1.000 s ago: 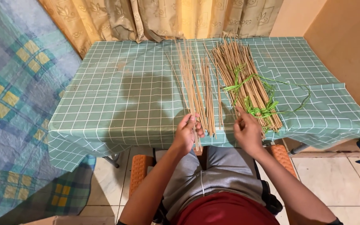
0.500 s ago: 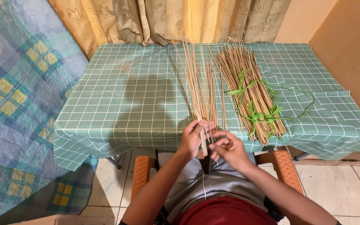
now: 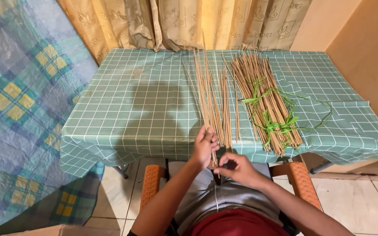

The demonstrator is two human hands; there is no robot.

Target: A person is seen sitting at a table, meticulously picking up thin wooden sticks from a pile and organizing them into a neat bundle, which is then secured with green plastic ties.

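1. Green checked tablecloth (image 3: 123,105) covers the table across the middle of the frame.
2. Tied bundle of sticks (image 3: 265,102) lies right of centre, bound with green string (image 3: 276,126).
3. Loose thin sticks (image 3: 211,96) fan out at centre.
4. Left hand (image 3: 204,146) clasps their near ends.
5. Right hand (image 3: 237,168), lower centre, pinches one stick end.

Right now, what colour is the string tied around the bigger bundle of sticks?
Bright green string, knotted around the tan stick bundle; the head view shows it.

Thin tan sticks (image 3: 210,98), loose, fanned lengthwise on the table, near ends past its front edge
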